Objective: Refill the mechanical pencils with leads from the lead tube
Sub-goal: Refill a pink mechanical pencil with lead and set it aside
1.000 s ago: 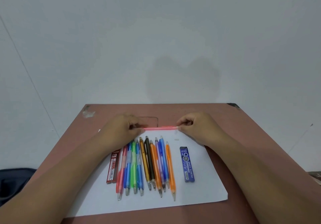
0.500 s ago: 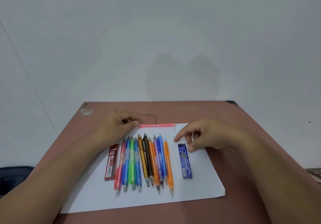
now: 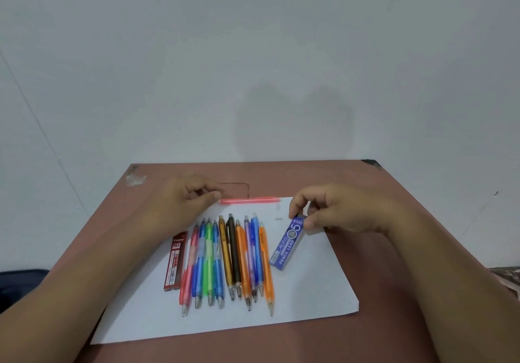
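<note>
- Your right hand (image 3: 332,210) has left the pink pencil (image 3: 249,200) and now pinches the blue lead tube (image 3: 288,243), lifting its top.
- Your left hand (image 3: 183,202) still pinches the pencil's end.
- Leads likely come out next.

pencils (image 3: 230,261) on paper (image 3: 309,300), lead tube (image 3: 287,246) right

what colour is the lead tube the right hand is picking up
Blue with white lettering, the flat plastic lead tube pinched by the right hand; head view.

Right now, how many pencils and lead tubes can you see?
Pencils in the row: 10
Pink pencil held by left hand: 1
Red lead tube: 1
Blue lead tube in right hand: 1
Total: 13
</note>
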The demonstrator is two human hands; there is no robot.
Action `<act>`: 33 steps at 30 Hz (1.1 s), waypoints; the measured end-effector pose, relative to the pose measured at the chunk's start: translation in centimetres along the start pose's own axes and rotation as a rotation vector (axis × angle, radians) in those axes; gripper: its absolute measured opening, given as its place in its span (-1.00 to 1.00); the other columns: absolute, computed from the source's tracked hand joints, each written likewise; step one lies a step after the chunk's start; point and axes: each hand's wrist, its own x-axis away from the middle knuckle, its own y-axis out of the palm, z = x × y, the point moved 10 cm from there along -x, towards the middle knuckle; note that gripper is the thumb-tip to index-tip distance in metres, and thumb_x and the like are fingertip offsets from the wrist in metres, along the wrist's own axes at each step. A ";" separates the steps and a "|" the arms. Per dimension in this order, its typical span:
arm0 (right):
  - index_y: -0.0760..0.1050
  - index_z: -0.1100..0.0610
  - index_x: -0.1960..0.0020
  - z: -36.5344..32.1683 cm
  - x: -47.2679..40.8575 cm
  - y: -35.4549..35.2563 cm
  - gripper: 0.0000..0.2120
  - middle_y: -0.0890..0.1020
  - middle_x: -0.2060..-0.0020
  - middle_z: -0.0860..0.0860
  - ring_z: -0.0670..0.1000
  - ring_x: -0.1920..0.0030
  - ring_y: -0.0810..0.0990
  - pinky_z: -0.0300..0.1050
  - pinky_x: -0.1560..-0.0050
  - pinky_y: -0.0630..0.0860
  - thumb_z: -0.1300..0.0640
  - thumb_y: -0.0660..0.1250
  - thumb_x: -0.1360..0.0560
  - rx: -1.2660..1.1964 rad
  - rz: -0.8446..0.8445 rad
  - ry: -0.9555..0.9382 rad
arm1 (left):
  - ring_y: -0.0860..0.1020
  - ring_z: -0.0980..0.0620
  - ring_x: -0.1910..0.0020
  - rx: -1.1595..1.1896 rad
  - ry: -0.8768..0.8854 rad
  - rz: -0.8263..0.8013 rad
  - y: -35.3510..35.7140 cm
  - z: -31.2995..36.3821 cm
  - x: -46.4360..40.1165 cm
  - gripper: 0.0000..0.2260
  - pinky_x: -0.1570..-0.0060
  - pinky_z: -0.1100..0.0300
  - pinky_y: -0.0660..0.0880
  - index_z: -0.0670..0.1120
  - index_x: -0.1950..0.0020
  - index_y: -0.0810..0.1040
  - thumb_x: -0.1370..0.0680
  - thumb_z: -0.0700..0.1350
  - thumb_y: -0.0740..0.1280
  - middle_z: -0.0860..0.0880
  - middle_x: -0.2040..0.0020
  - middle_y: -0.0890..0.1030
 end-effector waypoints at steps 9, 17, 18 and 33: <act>0.62 0.29 -0.08 -2.4 0.1 -1.5 -0.85 0.72 0.05 0.19 -0.02 0.14 0.68 -0.16 0.13 0.62 0.28 0.43 -0.52 -0.512 0.249 -0.132 | 0.58 0.20 0.05 0.132 0.174 0.002 -0.5 4.5 1.4 -0.75 0.21 0.40 0.45 0.26 -0.03 0.67 -0.43 0.25 0.33 0.25 0.06 0.65; 0.67 0.18 -0.04 -2.7 -1.5 -0.2 -0.80 0.73 0.10 0.15 0.06 0.10 0.69 -0.07 0.03 0.63 0.10 0.48 -0.47 -0.760 0.430 -0.139 | 0.63 0.12 0.10 0.186 0.256 -0.056 0.8 6.4 1.8 -0.70 0.15 0.17 0.57 0.44 -0.11 0.57 -0.42 0.14 0.47 0.38 0.08 0.65; 0.68 0.18 -0.04 -2.8 -1.6 0.0 -0.74 0.73 0.08 0.16 0.07 0.08 0.69 -0.08 0.02 0.63 0.05 0.49 -0.43 -0.803 0.431 -0.148 | 0.64 0.11 0.12 0.217 0.246 -0.042 0.8 6.3 1.7 -0.69 0.16 0.15 0.59 0.45 -0.10 0.56 -0.41 0.14 0.45 0.35 0.10 0.66; 0.67 -0.11 -0.17 -6.3 -1.0 1.1 -0.77 0.68 0.14 0.00 0.10 0.19 0.64 0.13 0.15 0.63 0.06 0.45 -0.52 -0.236 0.528 -0.371 | 0.66 -0.01 0.08 0.403 0.249 0.124 -1.0 6.1 1.7 -0.70 0.18 0.07 0.65 0.25 -0.23 0.59 -0.49 0.16 0.41 0.11 0.02 0.66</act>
